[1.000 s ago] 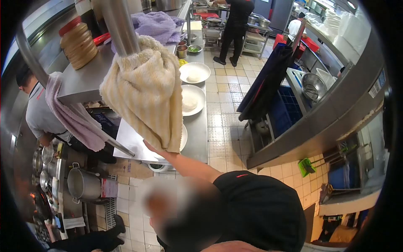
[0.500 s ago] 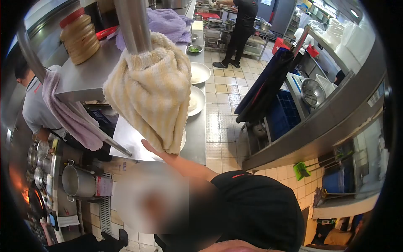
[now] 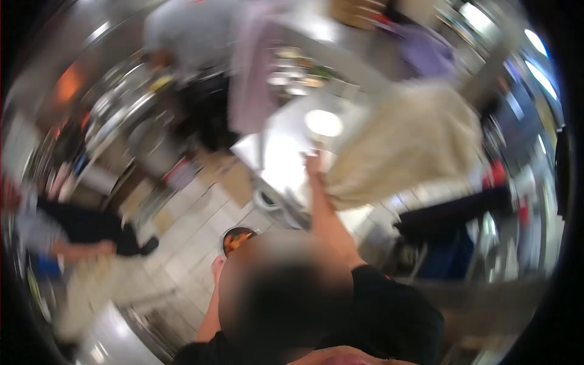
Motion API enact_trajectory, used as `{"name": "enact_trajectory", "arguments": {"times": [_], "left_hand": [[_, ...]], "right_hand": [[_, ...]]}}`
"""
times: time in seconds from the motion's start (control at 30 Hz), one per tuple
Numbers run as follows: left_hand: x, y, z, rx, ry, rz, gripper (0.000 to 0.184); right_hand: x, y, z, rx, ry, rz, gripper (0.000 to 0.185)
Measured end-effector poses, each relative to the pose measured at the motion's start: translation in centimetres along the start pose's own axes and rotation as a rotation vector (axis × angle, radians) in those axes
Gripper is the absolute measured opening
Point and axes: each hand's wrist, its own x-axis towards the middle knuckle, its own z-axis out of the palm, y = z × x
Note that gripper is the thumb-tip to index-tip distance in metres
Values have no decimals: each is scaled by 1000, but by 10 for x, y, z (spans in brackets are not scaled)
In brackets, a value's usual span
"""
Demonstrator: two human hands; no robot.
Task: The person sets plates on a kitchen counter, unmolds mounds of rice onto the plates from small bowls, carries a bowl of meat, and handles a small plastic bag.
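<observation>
My left hand [image 3: 217,267] is low at the centre left, at the side of a dark round bowl [image 3: 237,239] with orange and brown food in it. Its fingers appear closed on the bowl, though part of the hand and bowl is covered by a blurred patch. My right hand [image 3: 313,163] reaches out over the metal counter [image 3: 277,155], just below a bright white plate [image 3: 323,123]. Motion smears its fingers, and whether it touches the plate cannot be made out. A cream towel [image 3: 407,146] hangs beside my right forearm.
A person in a grey shirt [image 3: 191,36] stands beyond the counter, and another person's arm [image 3: 85,249] shows at left. A mauve towel [image 3: 252,79] hangs at the counter's corner. Flame [image 3: 69,84] glows at the stove. A large metal pot [image 3: 112,334] stands bottom left.
The view has swung left and blurred. My left hand and the bowl of food have come into sight. My right hand, partly behind the towel before, now shows beyond it near the plate.
</observation>
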Motion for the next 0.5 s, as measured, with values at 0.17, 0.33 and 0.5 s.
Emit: {"name": "enact_trajectory", "arguments": {"times": [0.17,0.33,0.5], "left_hand": [[33,-67,-22,-120,86,-27,12],[24,-67,-34,-274,123,-61,9],[5,-86,-82,-95,210,-84,13]], "right_hand": [[24,-14,-8,157,-108,-117,65],[40,-14,-7,-347,247,-222,53],[34,-34,-5,-334,317,-294,39]]}}
